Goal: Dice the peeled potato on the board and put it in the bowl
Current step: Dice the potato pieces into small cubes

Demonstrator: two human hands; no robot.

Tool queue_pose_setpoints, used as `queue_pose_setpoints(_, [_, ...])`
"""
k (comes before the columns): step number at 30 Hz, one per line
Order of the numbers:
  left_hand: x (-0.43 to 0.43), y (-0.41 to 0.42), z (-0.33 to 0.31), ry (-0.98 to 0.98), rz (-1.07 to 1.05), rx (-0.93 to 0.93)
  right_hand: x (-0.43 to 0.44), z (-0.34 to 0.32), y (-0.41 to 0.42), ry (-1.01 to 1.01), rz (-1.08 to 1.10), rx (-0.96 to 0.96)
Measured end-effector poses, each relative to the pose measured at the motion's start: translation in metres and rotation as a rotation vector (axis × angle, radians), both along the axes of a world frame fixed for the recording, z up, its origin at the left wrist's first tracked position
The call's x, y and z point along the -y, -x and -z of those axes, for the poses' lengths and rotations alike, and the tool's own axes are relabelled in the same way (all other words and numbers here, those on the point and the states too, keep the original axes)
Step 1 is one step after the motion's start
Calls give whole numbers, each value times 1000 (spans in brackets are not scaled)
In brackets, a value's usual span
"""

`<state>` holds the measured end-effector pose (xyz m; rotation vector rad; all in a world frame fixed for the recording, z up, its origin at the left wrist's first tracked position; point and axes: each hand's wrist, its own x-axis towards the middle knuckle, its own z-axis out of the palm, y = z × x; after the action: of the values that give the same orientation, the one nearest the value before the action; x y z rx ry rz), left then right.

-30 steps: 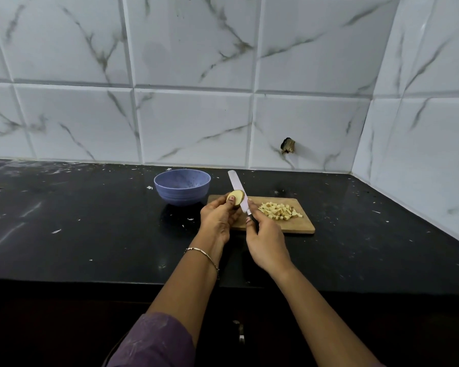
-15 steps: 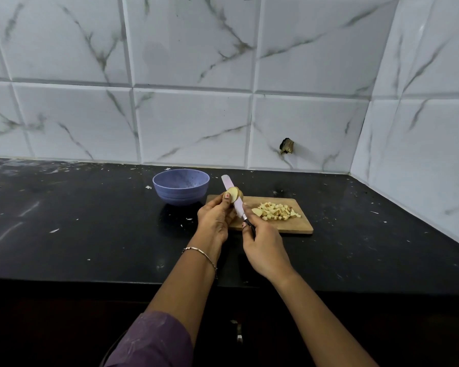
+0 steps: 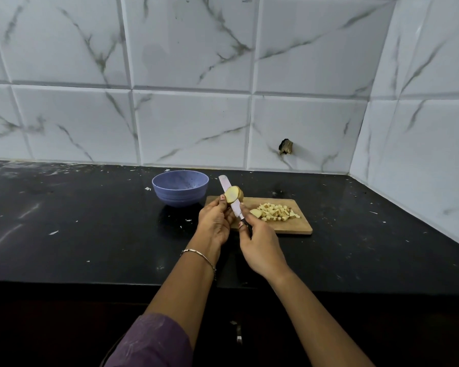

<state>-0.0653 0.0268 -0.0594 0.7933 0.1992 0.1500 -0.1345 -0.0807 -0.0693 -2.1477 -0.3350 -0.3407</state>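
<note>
In the head view, the pale yellow peeled potato chunk [image 3: 233, 194] was pinched at the tips of the left hand's [image 3: 214, 221] fingers [image 3: 222, 202], apparently lifted off the rectangular wooden board [image 3: 289, 227]. It was judged light, stiff and likely slippery on its cut face, and best held by its rounded sides, clear of the blade. The pale-bladed knife [image 3: 237, 209] was gripped by the right hand's [image 3: 261, 247] curled fingers, with its blade crossing the chunk. Small yellow dice [image 3: 276, 211] were piled just right of those fingers.

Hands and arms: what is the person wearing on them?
Above the left hand sits a thin metal bracelet, and higher up there is a purple sleeve. The right hand and its forearm wear nothing that shows.
</note>
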Motion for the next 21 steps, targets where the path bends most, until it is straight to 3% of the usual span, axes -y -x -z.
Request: queue_pose_setpoints(21, [3,-4,-4,66,-24,-11,-6,0,-5,24,-46,22])
